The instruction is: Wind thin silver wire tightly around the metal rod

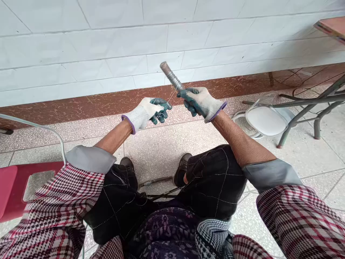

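My right hand [198,102], in a white glove with a dark green coated palm, is closed around the lower part of a brown rod [165,67]. Metal wire [174,80] is wound in tight coils along the rod, which tilts up and to the left. From the coils a thin strand runs down to my left hand [152,111], gloved the same way. Its fingers are pinched on that strand, and a few loose loops of it hang by the fingertips. Both hands are held out above the floor, a short way apart.
A white-tiled wall [121,46] with a brown marbled skirting [81,108] stands ahead. On the right, a white round-seated stool [266,120] lies near metal table legs [309,126]. A red chair [16,187] is at my left. A metal bar [156,181] lies between my feet.
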`<state>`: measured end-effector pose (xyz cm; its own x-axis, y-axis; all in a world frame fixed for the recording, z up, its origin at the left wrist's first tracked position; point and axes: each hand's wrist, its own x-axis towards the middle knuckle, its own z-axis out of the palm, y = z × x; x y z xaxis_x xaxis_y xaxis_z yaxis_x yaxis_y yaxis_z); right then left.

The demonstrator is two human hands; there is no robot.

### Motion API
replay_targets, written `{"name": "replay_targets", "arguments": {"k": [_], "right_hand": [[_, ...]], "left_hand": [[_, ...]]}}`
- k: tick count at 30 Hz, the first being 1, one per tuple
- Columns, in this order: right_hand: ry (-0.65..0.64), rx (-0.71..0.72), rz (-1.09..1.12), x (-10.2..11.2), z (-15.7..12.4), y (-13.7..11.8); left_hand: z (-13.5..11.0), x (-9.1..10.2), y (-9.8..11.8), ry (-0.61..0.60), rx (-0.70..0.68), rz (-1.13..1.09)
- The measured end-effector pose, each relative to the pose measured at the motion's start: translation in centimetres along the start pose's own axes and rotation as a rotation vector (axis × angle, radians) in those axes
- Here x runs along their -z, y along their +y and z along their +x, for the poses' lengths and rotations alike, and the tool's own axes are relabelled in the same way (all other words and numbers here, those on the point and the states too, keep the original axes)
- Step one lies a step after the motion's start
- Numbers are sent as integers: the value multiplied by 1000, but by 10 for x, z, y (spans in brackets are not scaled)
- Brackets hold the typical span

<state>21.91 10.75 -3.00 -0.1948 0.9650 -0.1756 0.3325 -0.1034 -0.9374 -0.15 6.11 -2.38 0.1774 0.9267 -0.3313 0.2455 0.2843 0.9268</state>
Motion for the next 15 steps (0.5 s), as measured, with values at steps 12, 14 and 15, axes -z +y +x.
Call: {"name": "replay_targets", "arguments": {"k": [12,14,15], "right_hand": [[-296,89,334,15,-20,5],[-499,141,356,16,-22,7],[-617,133,317,17,-23,9]], "left_hand": [[-7,6,-17,-127,-29,-24],[1,5,-22,-77,-88,112],[4,5,-24,-67,-138,191]]}}
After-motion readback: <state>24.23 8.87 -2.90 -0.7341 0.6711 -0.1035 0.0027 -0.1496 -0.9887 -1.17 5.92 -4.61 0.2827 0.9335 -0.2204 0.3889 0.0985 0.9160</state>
